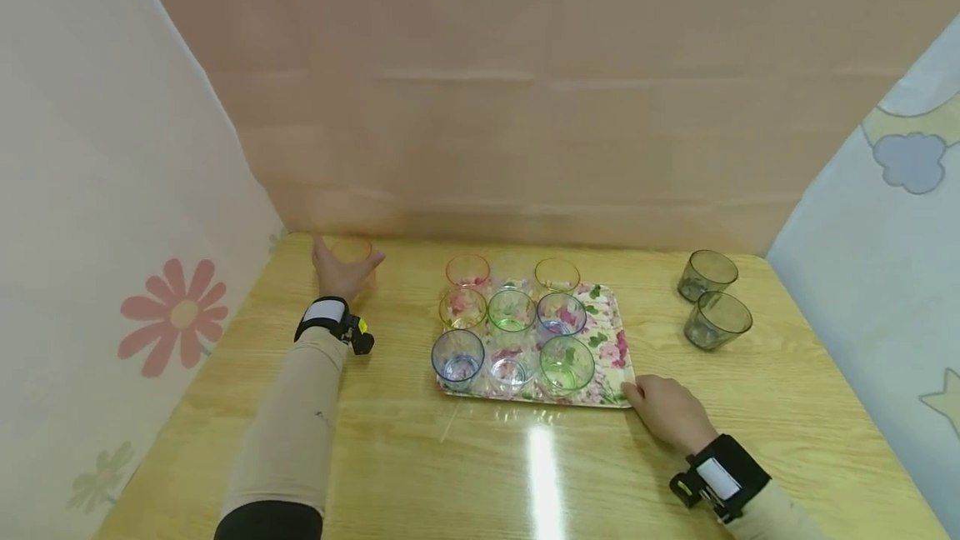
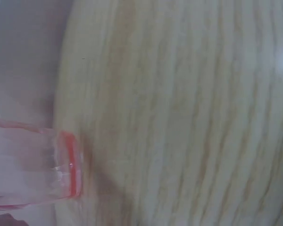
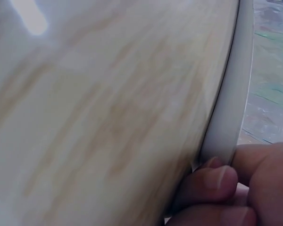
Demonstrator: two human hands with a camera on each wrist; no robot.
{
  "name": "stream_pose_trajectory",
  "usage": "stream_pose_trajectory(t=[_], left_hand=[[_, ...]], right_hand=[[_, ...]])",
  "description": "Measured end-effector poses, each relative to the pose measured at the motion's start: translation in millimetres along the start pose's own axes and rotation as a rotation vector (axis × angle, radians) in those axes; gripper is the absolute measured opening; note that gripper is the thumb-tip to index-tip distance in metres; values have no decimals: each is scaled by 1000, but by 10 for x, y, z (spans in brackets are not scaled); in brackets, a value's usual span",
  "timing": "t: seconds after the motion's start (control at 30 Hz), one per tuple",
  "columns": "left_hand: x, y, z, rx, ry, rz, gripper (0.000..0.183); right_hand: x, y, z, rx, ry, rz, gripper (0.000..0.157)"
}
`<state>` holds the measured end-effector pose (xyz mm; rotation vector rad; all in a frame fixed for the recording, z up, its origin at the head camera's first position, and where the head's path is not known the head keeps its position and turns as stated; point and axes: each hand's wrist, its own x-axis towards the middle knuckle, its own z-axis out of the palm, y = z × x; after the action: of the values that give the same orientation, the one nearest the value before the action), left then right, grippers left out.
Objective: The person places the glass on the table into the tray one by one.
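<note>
At the far left of the table, a clear glass with a pinkish-red tint [image 2: 26,165] stands by the back edge, its thick red base on the wood. My left hand [image 1: 345,272] reaches to it, thumb and fingers spread in a wide V with the rim between them. Only a fingertip [image 2: 7,220] shows close beside the glass in the left wrist view. My right hand [image 1: 671,411] pinches the near right corner of a floral tray [image 1: 611,352]; its thumb lies over the rim and its curled fingers are below.
Several tinted glasses stand in rows on the tray, among them a blue one [image 1: 457,357] and a green one [image 1: 566,365]. Two smoky grey glasses [image 1: 717,321] are at the right of the table. A tan backdrop [image 1: 525,148] rises behind, with patterned side panels.
</note>
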<state>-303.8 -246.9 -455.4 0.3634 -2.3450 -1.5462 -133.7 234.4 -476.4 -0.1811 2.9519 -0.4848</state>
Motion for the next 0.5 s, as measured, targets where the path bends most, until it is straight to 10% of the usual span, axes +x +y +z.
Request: stream_pose_trajectory(t=[0.5], left_hand=[[-58,-81,23,-24,-16,-96,89]], right_hand=[[7,4,1,10,-1,-5,36]])
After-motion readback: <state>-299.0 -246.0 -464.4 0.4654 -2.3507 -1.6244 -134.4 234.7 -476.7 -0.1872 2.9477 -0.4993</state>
